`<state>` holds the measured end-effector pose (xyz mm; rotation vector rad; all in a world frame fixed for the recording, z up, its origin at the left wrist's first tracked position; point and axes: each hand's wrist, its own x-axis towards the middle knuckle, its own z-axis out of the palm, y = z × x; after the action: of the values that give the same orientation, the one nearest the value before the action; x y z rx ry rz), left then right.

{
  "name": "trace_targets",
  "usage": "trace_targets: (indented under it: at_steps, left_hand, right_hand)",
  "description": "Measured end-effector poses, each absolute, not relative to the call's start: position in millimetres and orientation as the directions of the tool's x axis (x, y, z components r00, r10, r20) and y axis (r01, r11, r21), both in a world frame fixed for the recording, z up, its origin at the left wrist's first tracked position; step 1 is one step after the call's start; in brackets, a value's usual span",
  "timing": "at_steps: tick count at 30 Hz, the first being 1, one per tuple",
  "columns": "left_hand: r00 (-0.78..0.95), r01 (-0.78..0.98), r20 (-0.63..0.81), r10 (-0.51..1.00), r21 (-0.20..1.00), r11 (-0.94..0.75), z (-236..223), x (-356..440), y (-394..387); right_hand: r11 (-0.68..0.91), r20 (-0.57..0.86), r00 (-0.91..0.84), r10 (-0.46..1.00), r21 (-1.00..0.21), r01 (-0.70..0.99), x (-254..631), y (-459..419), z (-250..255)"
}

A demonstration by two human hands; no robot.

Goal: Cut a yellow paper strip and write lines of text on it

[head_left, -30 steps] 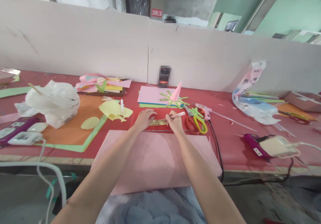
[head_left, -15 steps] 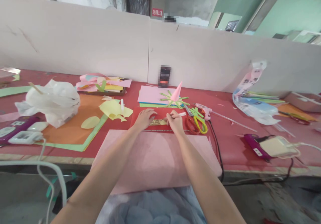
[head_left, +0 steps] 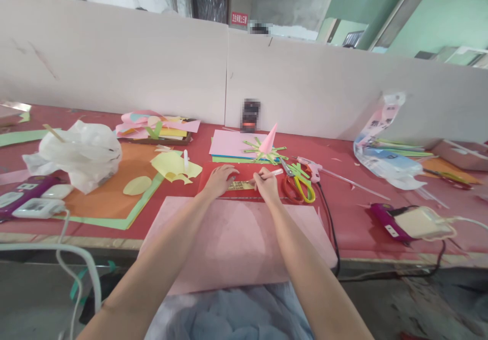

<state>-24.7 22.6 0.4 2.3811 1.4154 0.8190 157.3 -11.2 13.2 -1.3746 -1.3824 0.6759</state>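
My left hand [head_left: 220, 179] lies flat with fingers spread on a red sheet [head_left: 212, 174], pressing down the end of a yellowish ruler [head_left: 239, 185]. My right hand [head_left: 266, 184] is closed round a thin white pen [head_left: 273, 173], its tip at the ruler's edge. A large pink sheet [head_left: 232, 243] covers the table in front of me under both forearms. Just right of my right hand lie scissors [head_left: 297, 187] with red and yellow handles and green paper strips.
A pink cone [head_left: 269, 139] on green strips stands on stacked coloured sheets behind the red sheet. A glue gun [head_left: 310, 166] and its black cable lie to the right. Yellow cut-outs [head_left: 173, 167], an orange sheet, a white plastic bag [head_left: 80, 153] and power strips are left. A partition wall runs behind.
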Motion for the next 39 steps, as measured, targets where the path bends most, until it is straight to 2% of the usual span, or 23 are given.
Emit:
trace_targets:
  at_steps: [21, 27, 39]
  left_hand:
    - [0.369, 0.729, 0.320, 0.873, 0.483, -0.485, 0.2, -24.8, 23.7]
    - [0.367, 0.730, 0.320, 0.873, 0.483, -0.484, 0.1, -24.7, 23.3]
    - [0.370, 0.723, 0.314, 0.874, 0.494, -0.483, 1.5, -24.7, 23.4]
  right_hand:
    - [0.209, 0.285, 0.199, 0.938, -0.920, 0.333, 157.5, -8.3, 9.7]
    - [0.228, 0.315, 0.201, 0.927, -0.903, 0.365, 158.0, -8.1, 7.7]
    - [0.189, 0.288, 0.218, 0.933, -0.904, 0.384, 156.6, -11.4, 12.3]
